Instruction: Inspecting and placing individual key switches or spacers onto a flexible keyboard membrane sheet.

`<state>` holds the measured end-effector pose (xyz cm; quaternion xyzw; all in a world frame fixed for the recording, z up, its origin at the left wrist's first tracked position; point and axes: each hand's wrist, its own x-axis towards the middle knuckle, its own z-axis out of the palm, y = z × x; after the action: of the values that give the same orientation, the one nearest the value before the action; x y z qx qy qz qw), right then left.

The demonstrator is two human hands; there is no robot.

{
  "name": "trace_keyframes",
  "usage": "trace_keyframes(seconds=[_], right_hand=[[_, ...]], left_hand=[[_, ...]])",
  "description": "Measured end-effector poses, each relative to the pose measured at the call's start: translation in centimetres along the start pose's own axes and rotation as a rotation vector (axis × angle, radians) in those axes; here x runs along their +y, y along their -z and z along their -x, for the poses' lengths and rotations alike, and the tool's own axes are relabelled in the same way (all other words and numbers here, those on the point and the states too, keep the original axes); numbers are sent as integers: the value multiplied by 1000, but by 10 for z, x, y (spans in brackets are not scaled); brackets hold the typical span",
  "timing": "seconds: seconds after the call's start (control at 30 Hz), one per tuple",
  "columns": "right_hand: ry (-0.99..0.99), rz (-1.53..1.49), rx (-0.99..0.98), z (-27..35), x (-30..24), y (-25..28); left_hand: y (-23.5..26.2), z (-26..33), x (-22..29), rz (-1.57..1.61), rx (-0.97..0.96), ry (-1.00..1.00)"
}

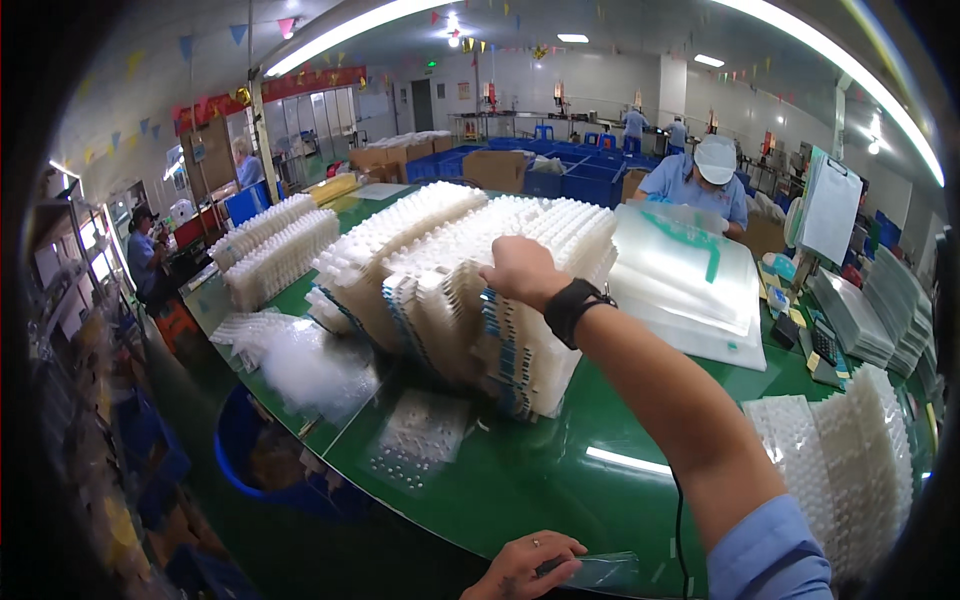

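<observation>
My right hand point(522, 270) reaches over the stacked white plastic blister trays point(455, 235), and its fingers are closed at their upper edge. The fingertips are hidden, so whatever they grip cannot be made out. A dark watch sits on that wrist. The trays stand on edge in a thick row, with blue bits along their near sides. Low at the table's front, my left hand point(525, 568) is closed on a clear plastic bag point(605, 570). A small clear bag of tiny shiny parts point(425, 430) lies flat in front of the trays.
Clear plastic sheets point(690, 280) are piled right of the trays, with a co-worker point(700, 180) behind. More white trays point(840, 460) stand at the right, near a calculator point(824, 345). A blue bin point(235, 450) is below the left table edge. A dark cable point(680, 520) crosses the front.
</observation>
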<state>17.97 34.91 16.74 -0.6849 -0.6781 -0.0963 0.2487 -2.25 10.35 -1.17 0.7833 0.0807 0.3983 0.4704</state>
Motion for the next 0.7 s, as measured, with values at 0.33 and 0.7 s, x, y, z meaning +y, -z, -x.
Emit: trace_keyframes(seconds=[0.33, 0.7], right_hand=[[249, -107, 877, 51, 70, 111], [-310, -735, -267, 344, 15, 50]], left_hand=[[-2, 16, -1, 83, -43, 156], [10, 10, 30, 207, -262, 47]])
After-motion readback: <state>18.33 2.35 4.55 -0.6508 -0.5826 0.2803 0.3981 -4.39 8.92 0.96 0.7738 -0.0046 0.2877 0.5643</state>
